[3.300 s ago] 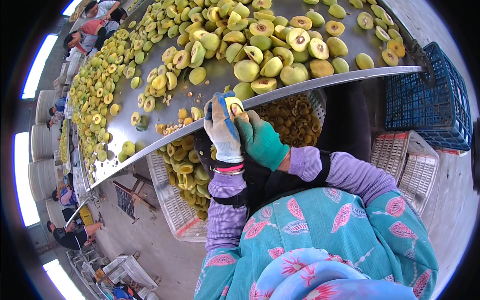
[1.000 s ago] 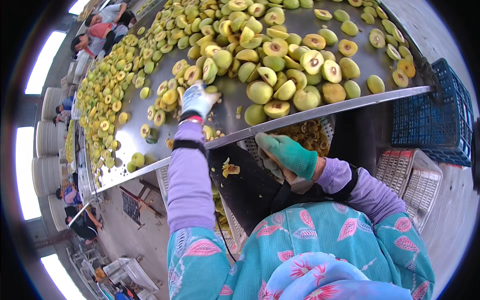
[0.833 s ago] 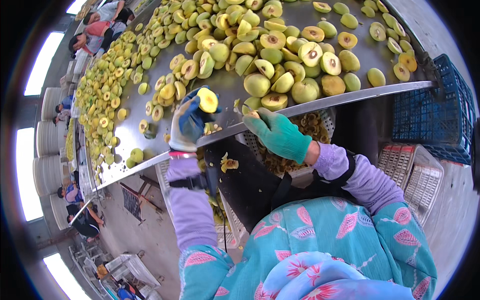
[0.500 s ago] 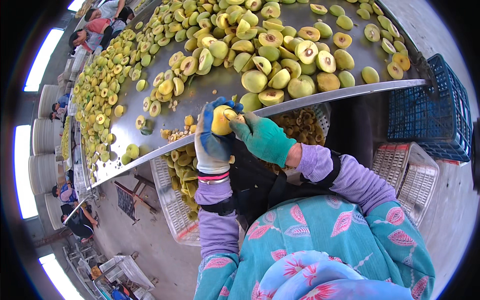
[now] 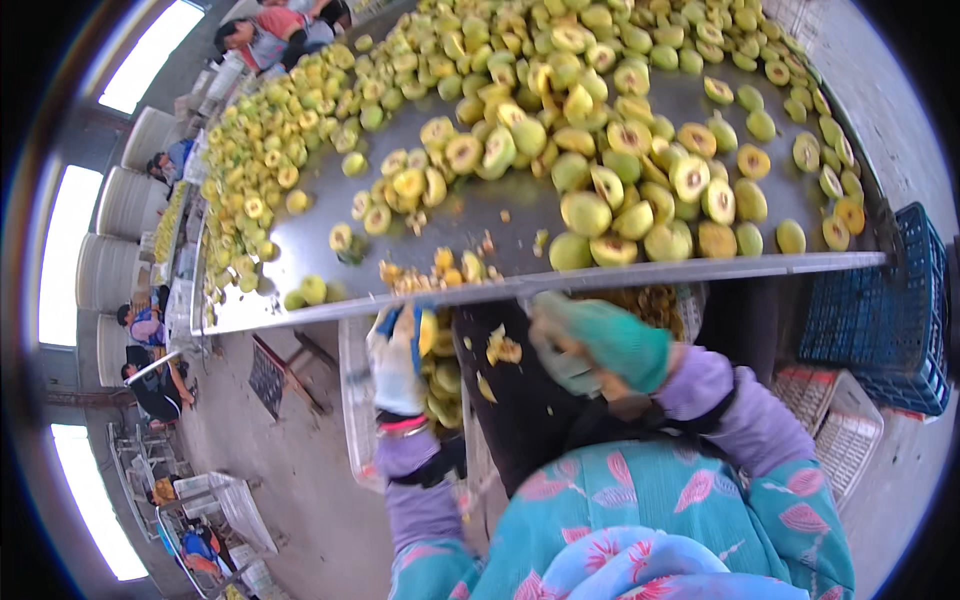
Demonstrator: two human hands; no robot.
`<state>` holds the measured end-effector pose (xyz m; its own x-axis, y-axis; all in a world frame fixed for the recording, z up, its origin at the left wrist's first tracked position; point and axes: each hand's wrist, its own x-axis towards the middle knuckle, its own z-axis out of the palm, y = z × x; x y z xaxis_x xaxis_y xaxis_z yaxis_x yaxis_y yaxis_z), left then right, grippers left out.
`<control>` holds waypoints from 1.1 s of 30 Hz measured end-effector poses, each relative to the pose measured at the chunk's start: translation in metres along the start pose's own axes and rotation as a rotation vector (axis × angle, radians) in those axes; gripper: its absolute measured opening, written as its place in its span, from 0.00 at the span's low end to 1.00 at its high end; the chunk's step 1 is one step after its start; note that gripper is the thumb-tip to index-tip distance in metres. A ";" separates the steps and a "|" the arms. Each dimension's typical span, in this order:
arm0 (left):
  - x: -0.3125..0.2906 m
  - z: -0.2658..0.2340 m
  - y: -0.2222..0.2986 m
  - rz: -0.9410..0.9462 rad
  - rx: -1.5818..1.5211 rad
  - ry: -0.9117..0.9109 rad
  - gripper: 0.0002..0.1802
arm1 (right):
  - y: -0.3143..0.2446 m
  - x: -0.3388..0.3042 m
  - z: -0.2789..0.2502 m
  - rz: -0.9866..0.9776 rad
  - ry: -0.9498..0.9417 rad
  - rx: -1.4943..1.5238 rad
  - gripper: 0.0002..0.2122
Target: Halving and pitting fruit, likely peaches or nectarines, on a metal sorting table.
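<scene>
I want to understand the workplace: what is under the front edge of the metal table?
Under the metal table stands a white crate with yellow fruit halves, beside the left hand. Right of it is a basket of pits. The right hand and a dark apron cover the rest.

packages: none | labels: none | signs: none | screens: none

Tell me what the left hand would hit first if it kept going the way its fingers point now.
Probably the front edge of the metal table. The left hand, in a white glove and holding a yellow fruit piece, points up toward that rim just above it; depth is unclear, so it might pass beneath.
</scene>
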<state>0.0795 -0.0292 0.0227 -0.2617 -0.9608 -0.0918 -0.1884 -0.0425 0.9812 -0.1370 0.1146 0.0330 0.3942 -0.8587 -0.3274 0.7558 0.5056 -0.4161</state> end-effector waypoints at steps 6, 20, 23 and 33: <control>0.170 -0.061 -0.003 0.268 0.902 0.213 0.23 | -0.168 -0.033 -0.100 -0.634 0.881 -0.600 0.11; 0.439 -0.052 -0.022 -0.088 1.205 0.313 0.46 | -0.459 -0.107 -0.397 -0.658 1.993 -1.033 0.29; 0.506 -0.165 -0.063 -0.379 1.297 0.387 0.46 | -0.478 -0.041 -0.425 -1.047 1.860 -0.786 0.26; 0.588 0.012 -0.019 -0.004 0.325 0.006 0.35 | -0.511 0.087 -0.309 -0.867 0.522 -0.803 0.19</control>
<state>-0.0819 -0.5902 -0.0522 -0.2549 -0.9624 -0.0936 -0.4823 0.0427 0.8749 -0.6505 -0.1922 -0.0449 -0.4508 -0.8882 0.0892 0.0649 -0.1322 -0.9891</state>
